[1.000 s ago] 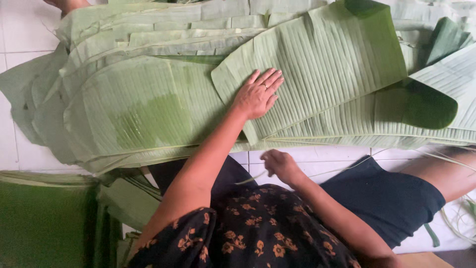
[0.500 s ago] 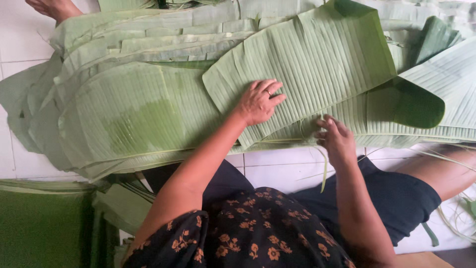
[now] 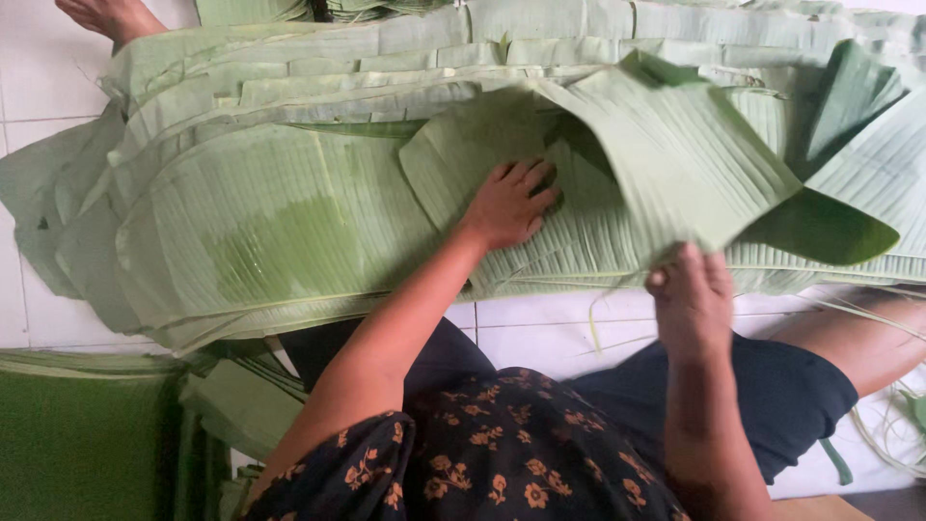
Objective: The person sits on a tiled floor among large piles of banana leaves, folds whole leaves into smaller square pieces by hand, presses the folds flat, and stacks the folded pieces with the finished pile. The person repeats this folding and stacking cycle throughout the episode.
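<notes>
A big stack of pale green banana leaves (image 3: 289,232) lies across the white tiled floor in front of me. My left hand (image 3: 509,203) presses flat, fingers spread, on the top leaf piece (image 3: 463,164). My right hand (image 3: 690,299) grips the near edge of that same leaf and lifts its right part (image 3: 690,164) up, so it folds over towards the left. The darker green upper side of a leaf (image 3: 820,227) shows under the raised flap.
Folded, darker green leaf pieces (image 3: 87,444) are piled at my lower left. Another person's bare foot (image 3: 106,14) rests at the top left edge. Thin leaf strips (image 3: 892,425) lie on the tiles by my right leg (image 3: 858,338).
My right hand rose from my lap to the leaf's near edge, took hold of it and lifted its right part up and over. My left hand stayed pressed on the leaf.
</notes>
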